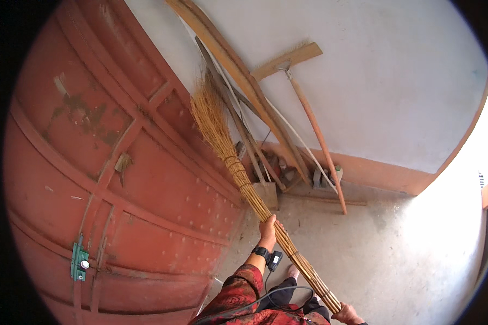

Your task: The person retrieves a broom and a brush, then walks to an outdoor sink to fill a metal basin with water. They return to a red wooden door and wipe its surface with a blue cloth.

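Observation:
A long besom broom of bound twigs slants across the view, raised off the floor, its bristle end up toward the wall beside the red metal door. My left hand is closed around the middle of its shaft; a black strap with a small device sits on that wrist. Near the bottom edge my right hand grips the butt end of the shaft. Part of the right hand is cut off by the picture's rim.
Against the white wall lean a wooden-headed push broom, long wooden planks, poles and a shovel. A plastic bottle and other items stand at the wall's foot. A thin rod lies on the concrete floor. A green bolt latch is on the door.

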Demonstrator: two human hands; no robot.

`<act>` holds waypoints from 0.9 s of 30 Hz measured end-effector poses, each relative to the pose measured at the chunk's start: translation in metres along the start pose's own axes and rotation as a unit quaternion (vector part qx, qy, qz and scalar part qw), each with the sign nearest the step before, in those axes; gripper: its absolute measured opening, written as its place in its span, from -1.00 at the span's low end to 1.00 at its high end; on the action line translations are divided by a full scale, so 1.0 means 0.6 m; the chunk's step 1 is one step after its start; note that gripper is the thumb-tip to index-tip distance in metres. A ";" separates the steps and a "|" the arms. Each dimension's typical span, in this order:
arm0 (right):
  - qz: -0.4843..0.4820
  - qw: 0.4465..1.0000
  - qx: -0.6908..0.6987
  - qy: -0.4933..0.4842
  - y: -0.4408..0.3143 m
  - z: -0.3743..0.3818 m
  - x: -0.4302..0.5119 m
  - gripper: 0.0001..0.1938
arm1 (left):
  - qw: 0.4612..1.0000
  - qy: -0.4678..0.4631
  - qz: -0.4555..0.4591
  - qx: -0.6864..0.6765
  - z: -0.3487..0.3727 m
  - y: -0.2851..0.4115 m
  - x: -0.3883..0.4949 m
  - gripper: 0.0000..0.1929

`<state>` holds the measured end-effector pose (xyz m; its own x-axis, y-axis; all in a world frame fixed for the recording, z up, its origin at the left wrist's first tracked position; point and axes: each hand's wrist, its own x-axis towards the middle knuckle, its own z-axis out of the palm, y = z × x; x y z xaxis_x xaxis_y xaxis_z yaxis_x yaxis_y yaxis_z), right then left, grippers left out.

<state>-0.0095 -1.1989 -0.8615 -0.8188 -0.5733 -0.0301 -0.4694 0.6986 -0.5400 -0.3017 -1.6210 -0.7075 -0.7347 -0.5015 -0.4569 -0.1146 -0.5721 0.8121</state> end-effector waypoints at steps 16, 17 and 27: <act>0.227 0.879 0.278 -0.314 -0.085 -0.112 -0.039 -0.99 | 0.987 0.084 -0.125 0.048 -0.106 -0.168 0.066 -0.80; 0.227 0.883 0.268 -0.313 -0.107 -0.147 -0.018 -0.97 | 0.988 0.079 -0.127 0.041 -0.106 -0.168 0.067 -0.81; 0.227 0.896 0.241 -0.296 -0.086 -0.218 -0.071 -0.78 | 0.984 0.091 -0.147 0.042 -0.113 -0.193 0.004 -0.82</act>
<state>0.0061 -1.1545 -0.7225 -0.5035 -0.5025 -0.7028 0.1821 0.7335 -0.6549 -0.2448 -1.6002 -0.8274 -0.5310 -0.4346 -0.7274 -0.3644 -0.6578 0.6591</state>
